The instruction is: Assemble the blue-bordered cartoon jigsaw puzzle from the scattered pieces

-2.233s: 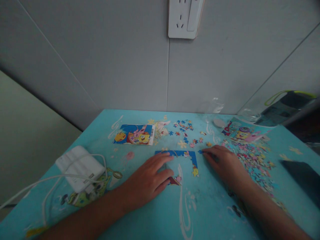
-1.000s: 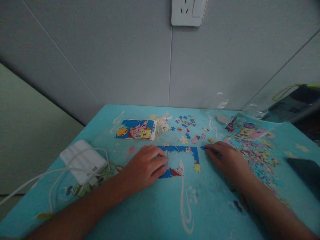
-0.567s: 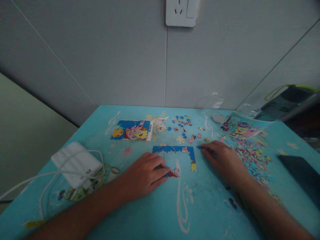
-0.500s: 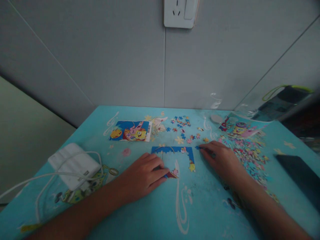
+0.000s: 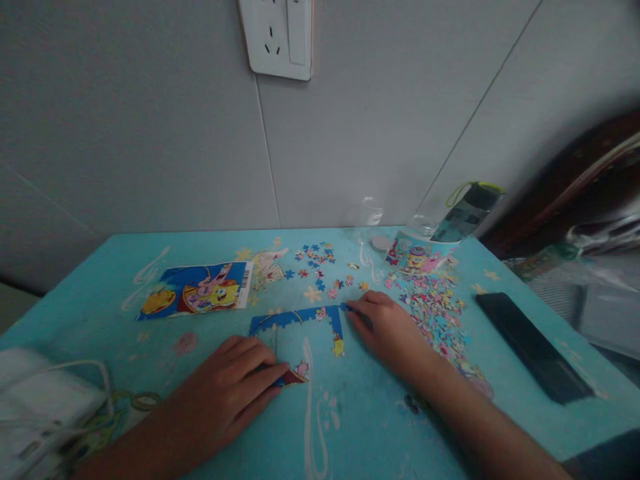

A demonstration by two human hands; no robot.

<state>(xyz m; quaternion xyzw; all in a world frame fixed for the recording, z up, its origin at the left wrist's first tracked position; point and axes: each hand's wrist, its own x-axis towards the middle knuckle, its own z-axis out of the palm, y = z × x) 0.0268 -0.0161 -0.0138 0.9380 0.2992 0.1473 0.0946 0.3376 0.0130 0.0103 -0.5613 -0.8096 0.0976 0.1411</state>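
Observation:
A partly joined jigsaw border (image 5: 287,318), mostly blue with a yellow end at the right, lies on the table. My left hand (image 5: 235,380) rests below its left side, with fingers closed over a small joined puzzle section (image 5: 296,377) in red, blue and pink. The fingers cover that section's left part. At the border's upper right corner, my right hand (image 5: 383,327) pinches a small blue puzzle piece (image 5: 345,307) between thumb and forefinger. Whether this piece touches the border I cannot tell.
Loose puzzle pieces (image 5: 435,307) are heaped at right, with a smaller group (image 5: 317,253) at the back. A picture card (image 5: 200,290), white charger (image 5: 45,407) with cables, dark phone-like slab (image 5: 533,347), and bottle (image 5: 467,213) surround the work.
My view has turned to the right, so the table's contents appear further left. My right hand keeps its pinch on the blue piece beside the border's corner; my left hand stays on its section.

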